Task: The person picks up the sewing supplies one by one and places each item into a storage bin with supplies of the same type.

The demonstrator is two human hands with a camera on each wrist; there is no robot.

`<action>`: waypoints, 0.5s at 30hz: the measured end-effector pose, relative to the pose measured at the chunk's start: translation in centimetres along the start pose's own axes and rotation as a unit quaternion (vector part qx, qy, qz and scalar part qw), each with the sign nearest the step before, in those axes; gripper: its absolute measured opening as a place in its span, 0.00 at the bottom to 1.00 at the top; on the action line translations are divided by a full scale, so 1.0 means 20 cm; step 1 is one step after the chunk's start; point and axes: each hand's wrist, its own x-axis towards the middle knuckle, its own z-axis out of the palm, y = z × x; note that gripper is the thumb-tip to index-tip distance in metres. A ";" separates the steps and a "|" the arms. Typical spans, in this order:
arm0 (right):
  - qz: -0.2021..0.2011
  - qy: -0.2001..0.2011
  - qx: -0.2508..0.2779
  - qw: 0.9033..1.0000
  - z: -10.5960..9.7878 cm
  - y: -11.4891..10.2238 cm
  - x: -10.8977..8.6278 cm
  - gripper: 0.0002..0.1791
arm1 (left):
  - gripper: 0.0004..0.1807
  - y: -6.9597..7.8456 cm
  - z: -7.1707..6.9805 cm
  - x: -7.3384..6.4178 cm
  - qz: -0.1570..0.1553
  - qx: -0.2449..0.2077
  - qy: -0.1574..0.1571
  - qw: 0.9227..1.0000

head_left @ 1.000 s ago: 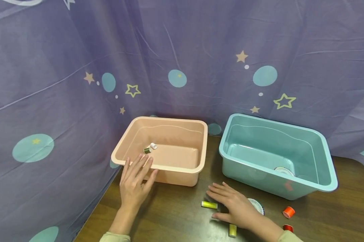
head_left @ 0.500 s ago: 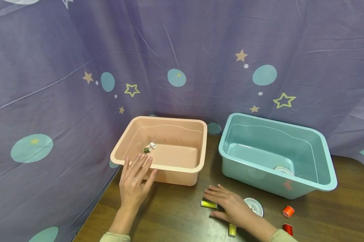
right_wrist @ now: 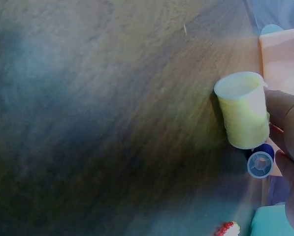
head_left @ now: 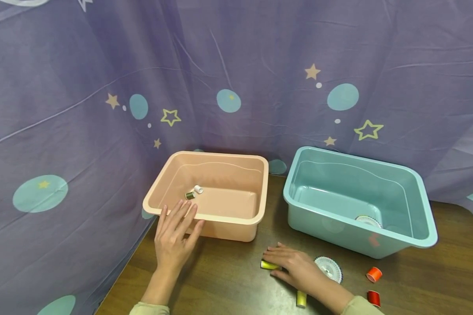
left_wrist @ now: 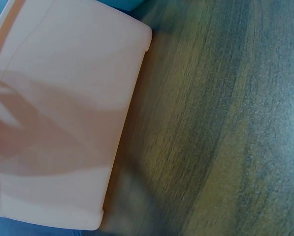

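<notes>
In the head view, my left hand [head_left: 173, 240] rests with straight fingers on the front rim of the peach basin [head_left: 236, 219]. A dark green thread spool [head_left: 190, 195] and a white one [head_left: 198, 189] lie inside. My right hand [head_left: 293, 267] is low over the table, its fingers across a yellow thread spool [head_left: 266, 265], partly covered, with the thumb on the near side. Below that wrist is another yellow spool [head_left: 301, 299], shown large in the right wrist view. Beside the fingers there, a spool with a dark blue side shows its clear end [right_wrist: 260, 164].
A teal basin [head_left: 331, 214] stands at the right with a white pin wheel [head_left: 368, 221] inside. Another pin wheel [head_left: 328, 268] lies by my right wrist. An orange spool [head_left: 374, 274] and a red spool [head_left: 373, 298] lie on the wooden table [head_left: 228, 271], before a purple curtain [head_left: 260, 87].
My right hand has moved slightly left and down over the yellow spool, uncovering more of the pin wheel and the red spool. My left hand stays on the basin rim.
</notes>
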 end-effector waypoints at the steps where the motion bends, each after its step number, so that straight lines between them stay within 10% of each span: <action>1: -0.001 0.001 0.002 1.000 0.00 0.00 0.00 0.25 | 0.24 0.00 0.00 0.00 0.000 0.000 0.000 1.000; 15: -0.019 0.008 -0.003 1.000 0.03 0.02 0.02 0.22 | 0.24 -0.01 0.00 0.00 0.003 0.005 0.000 1.000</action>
